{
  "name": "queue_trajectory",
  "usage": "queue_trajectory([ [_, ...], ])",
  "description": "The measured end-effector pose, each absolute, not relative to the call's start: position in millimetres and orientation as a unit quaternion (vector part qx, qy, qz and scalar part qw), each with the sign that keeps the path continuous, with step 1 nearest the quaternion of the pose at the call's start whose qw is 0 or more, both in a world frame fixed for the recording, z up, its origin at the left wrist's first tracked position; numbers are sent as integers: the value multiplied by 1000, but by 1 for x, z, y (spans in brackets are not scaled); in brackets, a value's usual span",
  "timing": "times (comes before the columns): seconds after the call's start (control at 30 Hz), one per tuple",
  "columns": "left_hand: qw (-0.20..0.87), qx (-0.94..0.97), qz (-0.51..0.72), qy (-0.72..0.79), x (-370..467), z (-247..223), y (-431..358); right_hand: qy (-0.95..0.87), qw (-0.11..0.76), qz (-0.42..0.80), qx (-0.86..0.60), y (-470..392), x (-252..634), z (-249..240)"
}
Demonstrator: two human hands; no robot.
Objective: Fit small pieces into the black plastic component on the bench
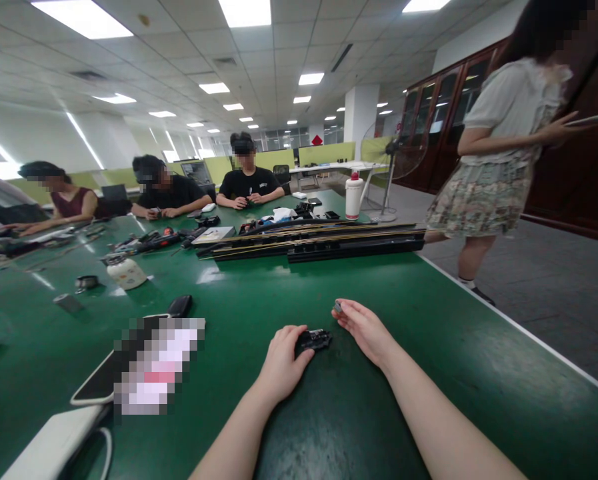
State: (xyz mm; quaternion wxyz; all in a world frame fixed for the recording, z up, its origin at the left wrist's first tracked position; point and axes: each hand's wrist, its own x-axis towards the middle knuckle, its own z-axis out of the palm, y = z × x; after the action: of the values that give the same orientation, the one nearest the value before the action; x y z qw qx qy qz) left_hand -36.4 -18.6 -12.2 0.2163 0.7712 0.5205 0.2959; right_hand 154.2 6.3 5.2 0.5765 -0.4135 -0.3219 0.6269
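Observation:
On the green table (239,293), a small black device (319,340) with a lighter grey top part lies in the middle foreground. My left hand (285,360) grips it from its left side, thumb in front and fingers behind. To the right and slightly farther off, my right hand (361,327) pinches a small grey piece (337,307) between thumb and fingertips. The piece is apart from the black device. Its exact shape is too small to make out.
Long black rails with thin rods (319,243) lie across the table ahead. At the left are a phone (121,360), a white box (53,443) with a cable, and a jar (126,272). People sit opposite; one person (503,133) stands at the right.

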Motion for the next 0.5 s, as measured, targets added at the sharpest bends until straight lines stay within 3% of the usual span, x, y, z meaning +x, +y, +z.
queue_trajectory([
  [0.5, 215, 773, 296, 519, -37, -12, -19, -320, 581, 627, -410, 6, 154, 5],
])
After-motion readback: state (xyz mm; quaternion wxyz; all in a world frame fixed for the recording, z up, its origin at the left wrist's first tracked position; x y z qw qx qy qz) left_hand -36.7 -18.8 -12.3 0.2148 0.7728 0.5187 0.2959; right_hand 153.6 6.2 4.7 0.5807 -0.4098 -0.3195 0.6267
